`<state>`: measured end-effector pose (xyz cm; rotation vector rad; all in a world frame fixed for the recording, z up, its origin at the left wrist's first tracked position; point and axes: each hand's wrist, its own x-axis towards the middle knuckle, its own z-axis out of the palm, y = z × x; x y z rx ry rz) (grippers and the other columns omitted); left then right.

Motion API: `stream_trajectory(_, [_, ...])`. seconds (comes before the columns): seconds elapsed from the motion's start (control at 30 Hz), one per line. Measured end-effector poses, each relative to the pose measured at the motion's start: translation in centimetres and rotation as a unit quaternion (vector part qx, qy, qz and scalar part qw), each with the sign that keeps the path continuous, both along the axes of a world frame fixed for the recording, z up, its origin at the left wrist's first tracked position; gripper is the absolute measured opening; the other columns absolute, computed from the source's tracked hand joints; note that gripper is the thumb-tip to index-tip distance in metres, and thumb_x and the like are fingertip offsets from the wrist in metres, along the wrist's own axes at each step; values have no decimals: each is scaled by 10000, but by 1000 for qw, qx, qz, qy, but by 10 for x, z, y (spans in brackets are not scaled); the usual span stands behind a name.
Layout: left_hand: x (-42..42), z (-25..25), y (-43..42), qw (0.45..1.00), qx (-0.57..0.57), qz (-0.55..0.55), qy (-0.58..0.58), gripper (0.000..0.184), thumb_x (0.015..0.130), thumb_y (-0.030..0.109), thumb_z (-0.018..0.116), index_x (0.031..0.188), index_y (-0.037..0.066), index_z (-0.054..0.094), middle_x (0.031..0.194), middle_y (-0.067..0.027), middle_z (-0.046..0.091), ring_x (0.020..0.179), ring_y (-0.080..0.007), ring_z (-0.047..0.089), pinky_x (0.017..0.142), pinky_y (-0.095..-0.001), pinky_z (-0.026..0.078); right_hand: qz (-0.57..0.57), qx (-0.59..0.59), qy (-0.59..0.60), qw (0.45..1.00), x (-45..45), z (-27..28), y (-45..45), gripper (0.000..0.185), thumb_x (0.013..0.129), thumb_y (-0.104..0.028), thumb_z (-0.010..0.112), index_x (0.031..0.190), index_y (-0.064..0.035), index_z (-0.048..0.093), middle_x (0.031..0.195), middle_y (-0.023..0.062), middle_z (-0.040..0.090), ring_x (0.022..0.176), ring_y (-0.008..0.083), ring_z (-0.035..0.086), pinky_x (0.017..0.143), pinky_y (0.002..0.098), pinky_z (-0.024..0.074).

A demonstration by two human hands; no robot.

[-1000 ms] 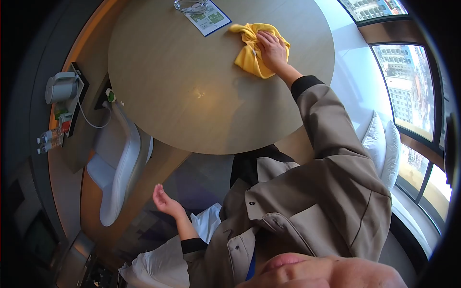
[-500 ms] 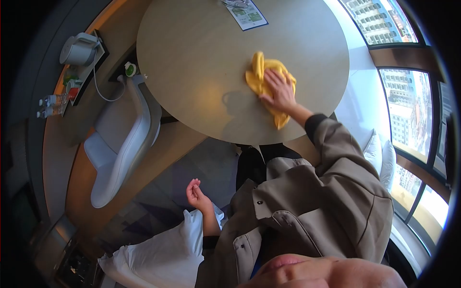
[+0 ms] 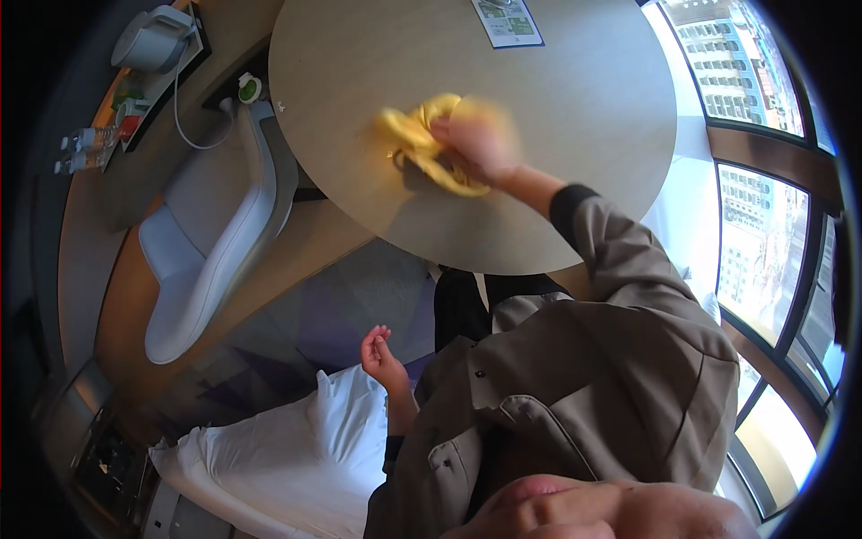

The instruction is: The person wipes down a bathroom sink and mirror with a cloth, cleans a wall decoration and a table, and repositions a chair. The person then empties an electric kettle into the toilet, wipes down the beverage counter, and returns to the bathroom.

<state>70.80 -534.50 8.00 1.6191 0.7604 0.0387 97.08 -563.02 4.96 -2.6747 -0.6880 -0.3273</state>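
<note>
A yellow cloth (image 3: 417, 130) lies bunched on the round table (image 3: 584, 117), near its middle. My right hand (image 3: 480, 144) is on the cloth's right side with its fingers closed on it; motion blurs the hand and part of the cloth. Low beside my body, off the table, my left hand (image 3: 383, 359) is raised with the fingers loosely bent and a little apart, and nothing shows in it. A printed card (image 3: 509, 22) with a blue edge lies at the table's far side, with part of a clear object on it at the frame's top edge.
To the left stands a pale chair (image 3: 211, 242) close to the table. Beyond it a side shelf holds a white kettle (image 3: 148, 40), its cord and plastic bottles (image 3: 85, 151). White bedding (image 3: 278, 458) is at the lower left. Windows (image 3: 763, 251) line the right side.
My right hand has moved with the yellow cloth leftward across the table from its right part. The view has shifted, and the card now sits nearer the top edge. My left hand stays low, loosely bent.
</note>
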Motion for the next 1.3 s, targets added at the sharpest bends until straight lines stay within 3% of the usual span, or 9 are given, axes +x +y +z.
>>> stream_trajectory(0.2, [17,-3,-23,1000,8,11,9,157,880,18,426,973,-35,540,912,-123,592,835,-184,581,782,-289,481,128,-30,-4,991,5,3,-19,347,787,-249,582,1130,-203,553,1161,-31,532,1085,121,478,932,351,340])
stream_trajectory(0.37, [34,-9,-49,998,-33,38,-23,150,872,10,437,970,-32,543,921,-125,587,833,-182,577,785,-287,480,-183,-7,-3,983,212,9,11,279,839,-227,394,987,-106,596,1025,106,596,927,262,569,776,400,437])
stream_trajectory(0.6, [24,-30,-67,995,-79,65,-17,146,861,13,464,969,-32,550,911,-119,587,823,-172,580,777,-295,488,328,-7,48,944,-17,6,22,358,767,-263,587,1121,-220,563,1168,-49,531,1134,98,446,991,357,311])
stream_trajectory(0.8, [-6,-27,-67,985,-51,163,29,149,857,15,472,968,-40,554,891,-112,591,812,-163,583,761,-282,497,-113,19,-137,984,288,-29,41,265,828,-296,488,1041,-172,586,1063,4,592,992,196,539,844,395,382])
stream_trajectory(0.83, [-15,-32,-70,983,-46,173,26,149,857,15,472,968,-40,554,891,-112,591,812,-163,583,761,-282,497,-227,27,142,963,307,21,70,278,836,-215,389,972,-109,606,1013,109,601,938,267,565,781,396,437])
stream_trajectory(0.87, [-24,-36,-75,980,-46,190,22,148,857,17,474,967,-39,556,889,-112,592,813,-165,583,757,-279,498,-233,35,84,968,328,-3,90,291,835,-210,375,948,-91,615,990,118,605,913,261,574,759,398,442])
stream_trajectory(1.07, [-10,-42,-93,975,-74,209,9,148,856,28,485,967,-35,558,886,-114,593,805,-168,583,745,-277,501,233,26,-127,964,133,-32,156,253,745,-243,563,988,-197,612,983,-55,608,928,127,558,808,343,425])
stream_trajectory(1.13, [2,-45,-97,977,-87,192,-9,151,856,41,493,970,-33,558,881,-113,594,797,-171,583,739,-274,503,389,85,-21,917,82,-7,131,234,747,-232,564,970,-190,621,1000,-63,606,950,122,558,824,344,433])
stream_trajectory(1.3, [4,-40,-100,977,-64,204,-13,144,867,39,476,960,-33,559,891,-109,594,811,-166,582,751,-280,495,218,102,-25,970,218,-25,161,180,776,-217,565,942,-162,611,911,5,625,856,181,575,734,351,447])
